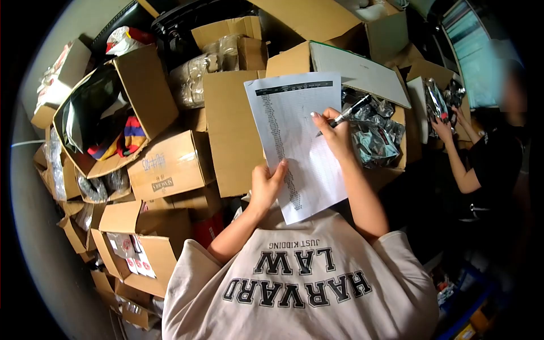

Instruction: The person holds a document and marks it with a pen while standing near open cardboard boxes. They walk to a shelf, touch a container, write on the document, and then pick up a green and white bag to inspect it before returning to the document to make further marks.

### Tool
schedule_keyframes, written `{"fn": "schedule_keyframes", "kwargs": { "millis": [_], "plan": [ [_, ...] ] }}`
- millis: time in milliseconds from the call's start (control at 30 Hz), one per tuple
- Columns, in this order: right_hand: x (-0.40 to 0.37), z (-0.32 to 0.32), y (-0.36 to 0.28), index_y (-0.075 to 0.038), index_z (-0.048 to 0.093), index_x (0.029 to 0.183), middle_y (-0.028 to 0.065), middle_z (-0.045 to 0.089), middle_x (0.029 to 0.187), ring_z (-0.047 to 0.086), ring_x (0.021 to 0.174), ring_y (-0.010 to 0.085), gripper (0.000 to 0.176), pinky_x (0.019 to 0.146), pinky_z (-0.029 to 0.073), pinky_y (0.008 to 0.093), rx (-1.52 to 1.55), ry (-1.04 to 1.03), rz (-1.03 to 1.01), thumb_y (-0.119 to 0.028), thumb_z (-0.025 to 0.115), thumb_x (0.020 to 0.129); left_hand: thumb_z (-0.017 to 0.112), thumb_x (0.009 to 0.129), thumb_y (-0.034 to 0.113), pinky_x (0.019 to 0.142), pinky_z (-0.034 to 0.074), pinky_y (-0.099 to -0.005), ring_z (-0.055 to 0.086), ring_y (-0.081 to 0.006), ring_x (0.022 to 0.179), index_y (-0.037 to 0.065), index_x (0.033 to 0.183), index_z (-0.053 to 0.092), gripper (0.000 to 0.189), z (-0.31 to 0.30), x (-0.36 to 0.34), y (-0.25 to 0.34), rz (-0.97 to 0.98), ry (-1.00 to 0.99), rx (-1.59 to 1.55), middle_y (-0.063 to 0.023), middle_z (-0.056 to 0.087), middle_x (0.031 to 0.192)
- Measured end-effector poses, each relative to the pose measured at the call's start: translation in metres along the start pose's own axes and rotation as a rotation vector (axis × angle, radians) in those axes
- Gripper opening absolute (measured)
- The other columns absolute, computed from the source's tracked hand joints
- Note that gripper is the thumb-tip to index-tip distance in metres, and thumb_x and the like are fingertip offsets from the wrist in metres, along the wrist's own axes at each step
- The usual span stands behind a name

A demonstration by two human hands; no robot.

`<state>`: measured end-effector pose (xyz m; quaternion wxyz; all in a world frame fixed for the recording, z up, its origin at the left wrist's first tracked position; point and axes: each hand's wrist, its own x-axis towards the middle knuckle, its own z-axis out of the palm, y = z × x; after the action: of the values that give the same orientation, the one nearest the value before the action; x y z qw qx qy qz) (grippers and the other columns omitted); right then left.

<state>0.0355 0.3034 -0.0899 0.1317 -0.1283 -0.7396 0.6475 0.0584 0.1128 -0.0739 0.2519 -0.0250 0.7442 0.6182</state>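
A white printed sheet (300, 153) with a dark header row and a column of small text is held up in front of my chest. My left hand (268, 184) grips its lower left edge, thumb on top. In my right hand (335, 133) is a black pen (354, 109), its tip close to the right part of the sheet. Behind the sheet, to the right, an open box (396, 127) holds items in clear and dark plastic bags (374, 141).
Cardboard boxes are stacked at the left, among them a closed one (170, 164) and an open one (144, 85) with colourful cloth. At the right, a co-worker in black (498, 158) handles plastic-wrapped items over another box. A blue crate (470, 303) is at the lower right.
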Motion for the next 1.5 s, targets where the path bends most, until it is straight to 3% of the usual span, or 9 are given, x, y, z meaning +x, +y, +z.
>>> {"fn": "schedule_keyframes", "kwargs": {
  "millis": [167,300,333,467,733,1133,1500],
  "plan": [
    [0.002,0.005,0.008,-0.004,0.035,0.052,-0.0044,0.032,0.046,0.027,0.046,0.0049,0.04,0.041,0.022,0.0223,0.095,-0.018,0.105,-0.029,0.055,0.076,0.054,0.078,0.019,0.039,0.029,-0.0209,0.036,-0.0042,0.043,-0.003,0.063,0.054,0.027,0.001,0.009,0.001,-0.103,0.035,-0.108,0.0032,0.045,0.05],
    [-0.001,0.01,0.012,-0.003,0.03,0.048,-0.0028,0.026,0.043,0.023,0.044,0.0059,0.045,0.038,0.02,0.0244,-0.149,0.012,-0.063,-0.026,0.06,0.073,0.056,0.076,0.021,0.039,0.031,-0.0221,0.037,-0.0044,0.044,-0.004,0.062,0.053,0.029,-0.001,0.009,0.001,-0.131,0.06,-0.072,0.0028,0.046,0.051],
    [0.0,0.011,0.015,-0.003,0.027,0.047,-0.002,0.023,0.042,0.021,0.043,0.0057,0.041,0.037,0.018,0.0251,-0.06,0.052,-0.044,-0.014,0.059,0.07,0.056,0.076,0.022,0.038,0.029,-0.0228,0.035,-0.0047,0.042,-0.006,0.059,0.052,0.033,-0.003,0.009,-0.002,-0.132,0.044,0.049,0.0022,0.043,0.047],
    [-0.003,0.01,0.016,-0.002,0.025,0.047,-0.0019,0.024,0.042,0.022,0.042,0.0043,0.027,0.037,0.018,0.0248,0.0,0.083,-0.048,-0.001,0.047,0.064,0.056,0.076,0.021,0.037,0.03,-0.0243,0.034,-0.0055,0.041,-0.007,0.057,0.05,0.035,-0.003,0.008,-0.003,-0.096,0.066,0.093,0.0013,0.041,0.044],
    [-0.004,0.013,0.021,-0.005,0.024,0.049,-0.0035,0.025,0.045,0.023,0.044,0.0042,0.031,0.04,0.02,0.0225,-0.04,0.028,-0.084,0.0,0.049,0.068,0.053,0.077,0.018,0.04,0.033,-0.0248,0.037,-0.0061,0.043,-0.007,0.061,0.05,0.03,-0.002,0.006,0.0,-0.012,0.073,0.022,0.0007,0.042,0.046],
    [-0.005,0.017,0.023,-0.005,0.024,0.049,-0.0039,0.025,0.045,0.023,0.044,0.0038,0.031,0.039,0.02,0.0226,-0.018,0.02,-0.067,0.0,0.048,0.069,0.053,0.077,0.018,0.04,0.032,-0.0242,0.037,-0.006,0.044,-0.007,0.061,0.05,0.03,-0.009,0.005,0.017,-0.147,0.013,0.18,0.0011,0.043,0.046],
    [-0.004,0.018,0.019,-0.005,0.025,0.049,-0.0039,0.025,0.045,0.023,0.044,0.0037,0.03,0.04,0.02,0.023,-0.031,0.029,-0.047,0.0,0.047,0.069,0.053,0.077,0.018,0.041,0.034,-0.0242,0.038,-0.0057,0.046,-0.008,0.063,0.051,0.03,-0.007,0.005,0.017,-0.108,0.022,0.089,0.0001,0.046,0.049]
  ]
}}
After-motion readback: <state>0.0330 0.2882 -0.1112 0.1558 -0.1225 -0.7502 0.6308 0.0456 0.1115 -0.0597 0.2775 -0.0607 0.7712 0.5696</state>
